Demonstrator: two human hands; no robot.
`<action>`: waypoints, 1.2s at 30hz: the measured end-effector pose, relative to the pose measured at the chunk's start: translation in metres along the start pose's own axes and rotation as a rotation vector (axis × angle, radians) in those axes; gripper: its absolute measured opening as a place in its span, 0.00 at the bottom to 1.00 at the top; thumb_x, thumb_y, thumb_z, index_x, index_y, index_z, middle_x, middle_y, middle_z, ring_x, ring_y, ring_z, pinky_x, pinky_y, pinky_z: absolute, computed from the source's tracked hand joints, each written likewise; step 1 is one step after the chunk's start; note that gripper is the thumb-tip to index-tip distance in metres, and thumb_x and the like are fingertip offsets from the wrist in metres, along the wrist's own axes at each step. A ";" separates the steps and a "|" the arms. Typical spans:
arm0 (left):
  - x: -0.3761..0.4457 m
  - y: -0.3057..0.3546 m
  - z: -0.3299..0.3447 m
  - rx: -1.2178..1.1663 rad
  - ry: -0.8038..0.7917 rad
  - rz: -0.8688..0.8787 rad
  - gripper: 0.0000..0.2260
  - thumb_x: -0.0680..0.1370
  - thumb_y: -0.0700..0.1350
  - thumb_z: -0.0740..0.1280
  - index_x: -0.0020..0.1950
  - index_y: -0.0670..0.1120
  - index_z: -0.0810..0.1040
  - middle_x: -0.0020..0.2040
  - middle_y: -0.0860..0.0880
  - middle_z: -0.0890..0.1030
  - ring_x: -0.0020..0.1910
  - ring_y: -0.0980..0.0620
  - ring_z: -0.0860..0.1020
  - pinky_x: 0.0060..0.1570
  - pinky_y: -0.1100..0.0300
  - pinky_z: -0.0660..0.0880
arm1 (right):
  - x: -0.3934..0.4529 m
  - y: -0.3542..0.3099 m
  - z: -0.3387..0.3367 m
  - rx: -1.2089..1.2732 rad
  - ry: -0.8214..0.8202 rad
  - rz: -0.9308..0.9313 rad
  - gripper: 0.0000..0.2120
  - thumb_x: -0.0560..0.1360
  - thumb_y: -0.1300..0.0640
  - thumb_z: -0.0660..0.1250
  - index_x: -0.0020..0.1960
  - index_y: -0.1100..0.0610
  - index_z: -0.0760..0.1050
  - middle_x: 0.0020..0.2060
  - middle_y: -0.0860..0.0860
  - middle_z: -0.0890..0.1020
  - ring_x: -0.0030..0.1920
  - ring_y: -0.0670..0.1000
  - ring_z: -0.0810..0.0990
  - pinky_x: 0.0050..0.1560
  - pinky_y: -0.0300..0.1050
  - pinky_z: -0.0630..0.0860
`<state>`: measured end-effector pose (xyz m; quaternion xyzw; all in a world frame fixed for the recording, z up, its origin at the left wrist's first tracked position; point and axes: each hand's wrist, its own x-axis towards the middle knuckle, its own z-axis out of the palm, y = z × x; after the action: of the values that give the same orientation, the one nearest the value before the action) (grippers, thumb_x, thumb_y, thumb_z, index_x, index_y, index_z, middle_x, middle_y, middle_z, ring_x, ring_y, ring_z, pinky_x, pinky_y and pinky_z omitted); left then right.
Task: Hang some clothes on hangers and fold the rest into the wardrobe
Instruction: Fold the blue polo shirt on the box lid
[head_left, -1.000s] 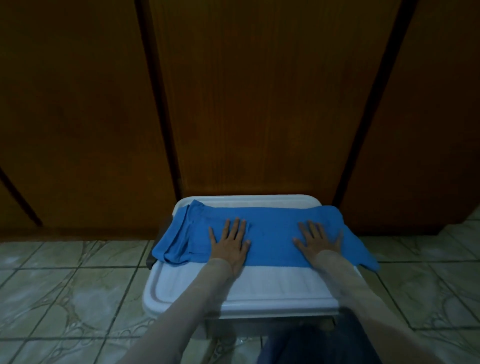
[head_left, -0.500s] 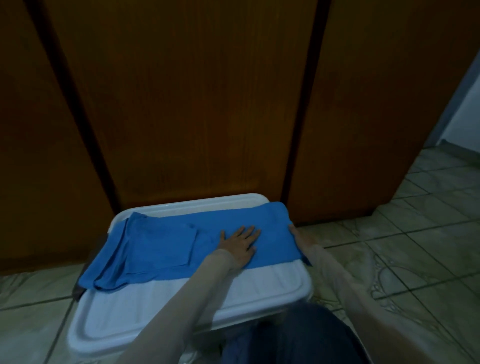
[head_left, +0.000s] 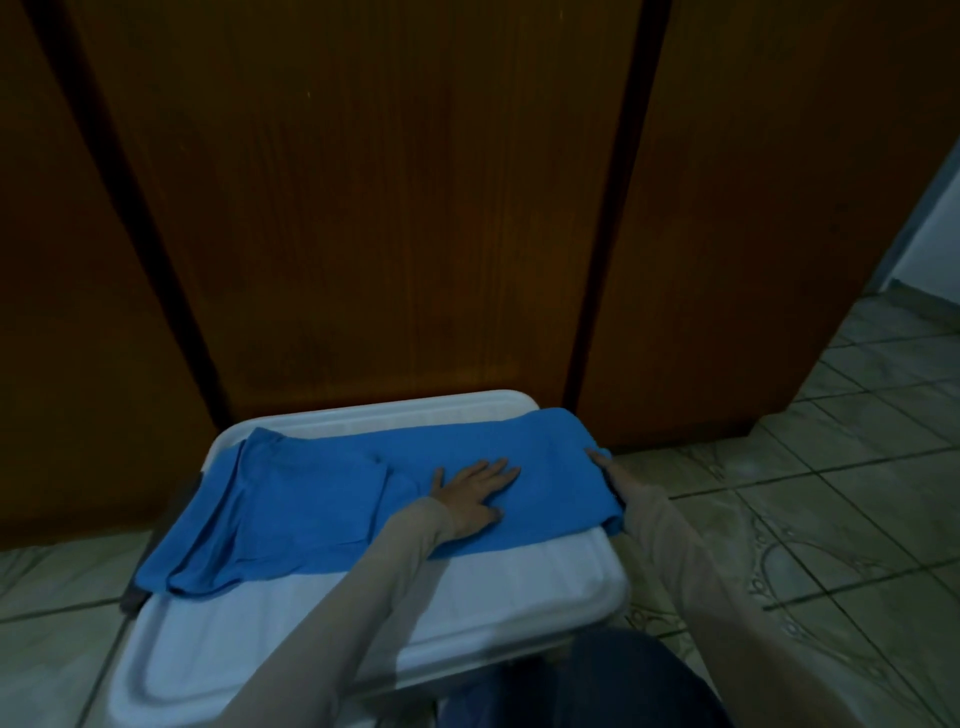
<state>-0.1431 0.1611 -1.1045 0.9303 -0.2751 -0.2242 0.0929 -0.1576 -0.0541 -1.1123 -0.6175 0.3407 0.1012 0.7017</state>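
Note:
A blue garment (head_left: 322, 499) lies spread lengthwise across the far half of a white plastic lid (head_left: 363, 623). Its left end is bunched in folds and hangs over the lid's left edge. My left hand (head_left: 472, 493) rests flat on the cloth right of its middle, fingers straight and spread. At the cloth's right end my right hand (head_left: 610, 470) grips the edge, thumb on top; its fingers are hidden under the fabric. Right behind the lid stand the closed brown wardrobe doors (head_left: 389, 208).
The lid sits low on a pale tiled floor (head_left: 831, 493) that stretches away to the right. A dark object (head_left: 135, 597) pokes out at the lid's left side. My knee in dark trousers (head_left: 597, 680) is at the lid's near edge.
My right hand has slid from the top of the cloth to its right end and taken hold of the edge. The left hand stayed flat on the cloth. The view swung right.

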 end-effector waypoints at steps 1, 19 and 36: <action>0.000 0.000 0.000 -0.004 0.000 -0.002 0.26 0.82 0.49 0.54 0.77 0.57 0.44 0.77 0.57 0.43 0.76 0.53 0.43 0.71 0.43 0.38 | -0.007 -0.001 0.001 0.013 -0.005 0.001 0.28 0.76 0.48 0.66 0.69 0.63 0.66 0.58 0.60 0.76 0.48 0.58 0.76 0.48 0.52 0.75; 0.014 0.054 0.001 -0.450 0.009 0.017 0.22 0.79 0.35 0.58 0.71 0.52 0.69 0.74 0.51 0.63 0.73 0.48 0.60 0.72 0.59 0.54 | -0.056 -0.016 -0.082 0.031 0.227 -0.118 0.21 0.78 0.55 0.62 0.66 0.66 0.68 0.48 0.59 0.77 0.39 0.57 0.74 0.42 0.50 0.71; -0.040 0.012 -0.045 -1.576 0.189 -0.259 0.24 0.80 0.62 0.50 0.52 0.43 0.73 0.40 0.44 0.74 0.38 0.48 0.74 0.38 0.55 0.72 | -0.105 -0.045 0.091 -0.235 -0.247 -0.368 0.20 0.81 0.60 0.57 0.72 0.60 0.61 0.57 0.61 0.76 0.36 0.48 0.73 0.30 0.38 0.73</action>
<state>-0.1576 0.1755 -1.0461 0.6305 0.0831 -0.2818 0.7184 -0.1785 0.0505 -1.0132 -0.7293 0.1199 0.0853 0.6682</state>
